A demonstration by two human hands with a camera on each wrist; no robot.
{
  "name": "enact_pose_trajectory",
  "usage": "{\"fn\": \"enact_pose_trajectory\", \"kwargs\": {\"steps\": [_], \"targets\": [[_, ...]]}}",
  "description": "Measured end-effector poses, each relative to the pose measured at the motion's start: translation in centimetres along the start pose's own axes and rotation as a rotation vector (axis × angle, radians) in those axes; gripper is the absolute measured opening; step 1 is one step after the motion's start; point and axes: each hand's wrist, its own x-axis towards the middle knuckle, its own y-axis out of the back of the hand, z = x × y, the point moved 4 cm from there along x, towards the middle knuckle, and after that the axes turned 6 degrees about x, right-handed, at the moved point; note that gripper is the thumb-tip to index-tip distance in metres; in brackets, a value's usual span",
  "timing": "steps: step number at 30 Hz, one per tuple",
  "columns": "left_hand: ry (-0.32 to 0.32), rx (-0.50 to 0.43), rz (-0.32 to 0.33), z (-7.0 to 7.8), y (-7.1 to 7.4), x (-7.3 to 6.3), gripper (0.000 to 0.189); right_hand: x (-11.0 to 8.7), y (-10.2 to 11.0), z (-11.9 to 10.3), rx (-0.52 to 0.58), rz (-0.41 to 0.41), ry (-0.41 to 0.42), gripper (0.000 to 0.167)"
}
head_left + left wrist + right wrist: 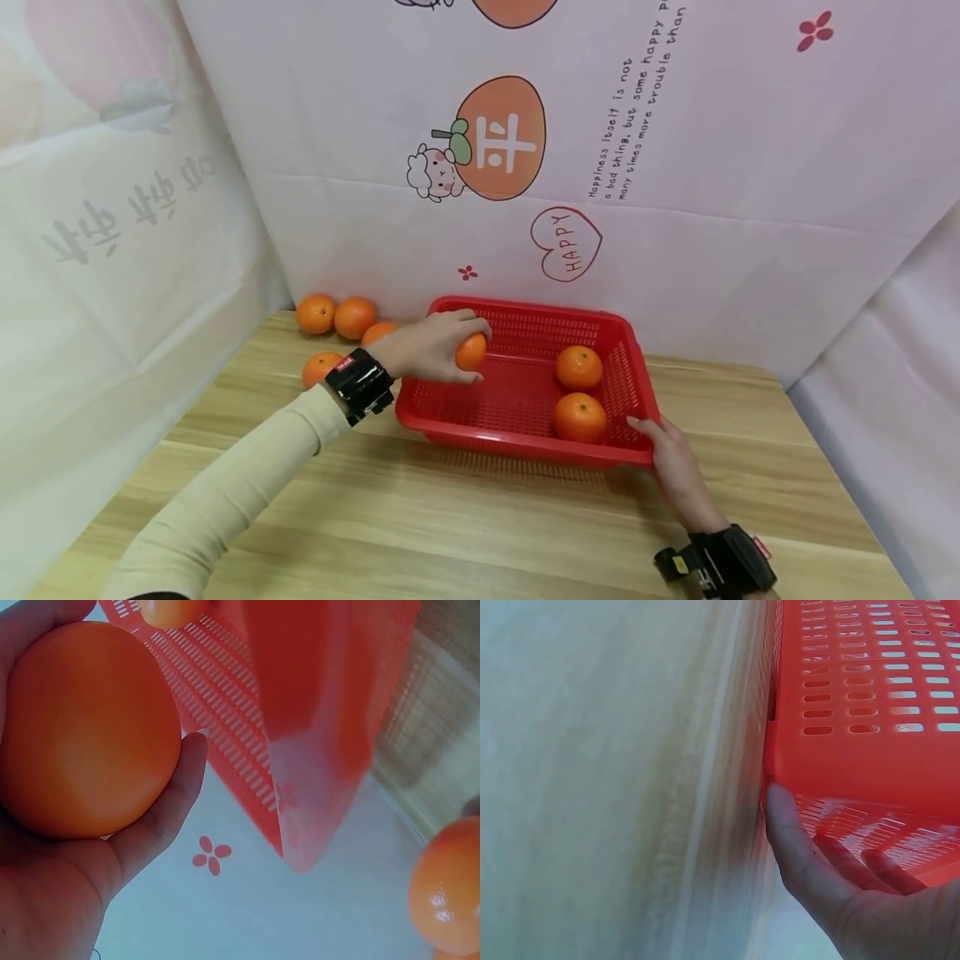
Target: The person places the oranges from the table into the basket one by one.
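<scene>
My left hand [431, 343] grips an orange [471, 352] over the left part of a red plastic basket [517, 447]. In the left wrist view, fingers and thumb curve around that orange [94, 731]. Two more oranges, one farther back [579, 367] and one nearer [581, 417], sit inside the basket toward its right end. My right hand [678, 475] holds the basket's front right corner, thumb over the rim. In the right wrist view, the right hand's [870, 907] fingers lie against the slotted red wall, partly hidden.
Several oranges lie on the wooden table [450, 533] left of the basket: two at the back [315, 313] [355, 317], one partly behind the left hand [378, 332], one beside the wrist [322, 367]. A printed white cloth [675, 275] hangs behind the basket.
</scene>
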Motion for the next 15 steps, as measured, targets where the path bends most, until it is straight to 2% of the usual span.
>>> {"fn": "enact_pose_trajectory", "kwargs": {"steps": [7,15], "targets": [[0.000,-0.015,-0.013,0.1,-0.6,1.0,0.052,0.1,0.1,0.1,0.005,0.003,-0.003,0.056],[-0.017,-0.043,-0.005,0.4,-0.5,2.0,0.050,0.3,0.2,0.2,0.024,-0.003,-0.003,0.057]]}}
